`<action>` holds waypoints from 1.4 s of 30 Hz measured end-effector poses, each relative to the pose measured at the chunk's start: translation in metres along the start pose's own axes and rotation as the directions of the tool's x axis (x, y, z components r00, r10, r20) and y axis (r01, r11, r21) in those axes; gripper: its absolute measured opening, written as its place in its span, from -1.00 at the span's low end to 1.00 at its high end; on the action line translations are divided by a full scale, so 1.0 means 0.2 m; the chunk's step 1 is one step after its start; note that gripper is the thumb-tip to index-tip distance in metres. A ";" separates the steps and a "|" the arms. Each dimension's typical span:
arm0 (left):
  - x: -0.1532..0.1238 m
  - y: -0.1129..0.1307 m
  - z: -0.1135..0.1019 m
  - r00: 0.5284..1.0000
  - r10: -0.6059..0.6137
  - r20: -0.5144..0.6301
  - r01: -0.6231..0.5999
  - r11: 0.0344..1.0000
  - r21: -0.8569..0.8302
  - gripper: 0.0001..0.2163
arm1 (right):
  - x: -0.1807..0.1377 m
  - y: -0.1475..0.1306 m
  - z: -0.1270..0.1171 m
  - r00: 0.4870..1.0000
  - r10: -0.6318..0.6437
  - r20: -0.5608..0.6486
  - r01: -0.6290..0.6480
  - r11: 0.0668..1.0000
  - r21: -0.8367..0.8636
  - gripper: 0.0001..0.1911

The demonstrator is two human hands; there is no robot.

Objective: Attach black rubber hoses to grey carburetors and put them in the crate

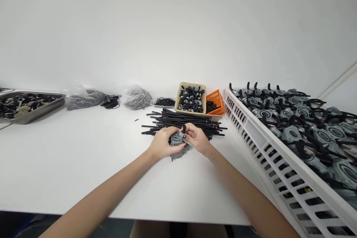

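Both hands meet over the middle of the white table (pixel 83 156). My left hand (pixel 161 142) cups a grey plastic housing (pixel 178 145) from the left. My right hand (pixel 196 137) pinches a small black part (pixel 183 129) at the top of that housing. Just behind the hands lies a pile of black tubes (pixel 184 119). Part of the housing is hidden by my fingers.
A beige bin (pixel 192 98) of black-and-grey fittings and an orange basket (pixel 216 100) stand behind the tubes. A white slotted crate (pixel 267 145) of grey assemblies fills the right side. Clear bags (pixel 136 96), black rings (pixel 164 101) and a metal tray (pixel 28 106) sit at the back left.
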State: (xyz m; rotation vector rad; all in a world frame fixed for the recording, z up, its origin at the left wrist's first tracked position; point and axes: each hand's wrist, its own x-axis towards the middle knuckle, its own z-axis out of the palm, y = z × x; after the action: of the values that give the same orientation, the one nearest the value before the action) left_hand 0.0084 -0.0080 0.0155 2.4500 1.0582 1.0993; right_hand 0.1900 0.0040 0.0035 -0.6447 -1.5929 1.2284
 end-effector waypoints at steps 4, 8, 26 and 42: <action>0.00 0.00 0.00 1.000 -0.013 -0.003 0.013 1.000 -0.003 -0.70 | -0.01 -0.01 0.01 1.000 0.001 -0.011 -0.001 1.000 -0.012 -0.69; 0.00 -0.01 0.00 1.000 -0.011 0.017 0.011 1.000 -0.009 -0.70 | -0.02 -0.02 0.01 0.999 0.035 -0.025 -0.034 0.998 0.048 -0.69; 0.02 -0.03 -0.01 0.994 0.030 0.104 -0.027 0.999 -0.027 -0.72 | 0.01 -0.02 -0.02 0.995 -0.078 -0.053 0.078 0.997 -0.010 -0.79; 0.01 -0.08 0.01 0.987 -0.148 0.069 0.144 0.581 -0.801 -0.40 | -0.01 -0.10 0.03 0.989 -0.036 -0.145 0.047 0.996 0.071 -0.74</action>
State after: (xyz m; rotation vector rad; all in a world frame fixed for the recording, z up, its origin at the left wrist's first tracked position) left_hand 0.0034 0.0045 0.0070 1.5820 0.5333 1.1769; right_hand 0.1884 -0.0071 0.0209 -0.6352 -1.4285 1.1784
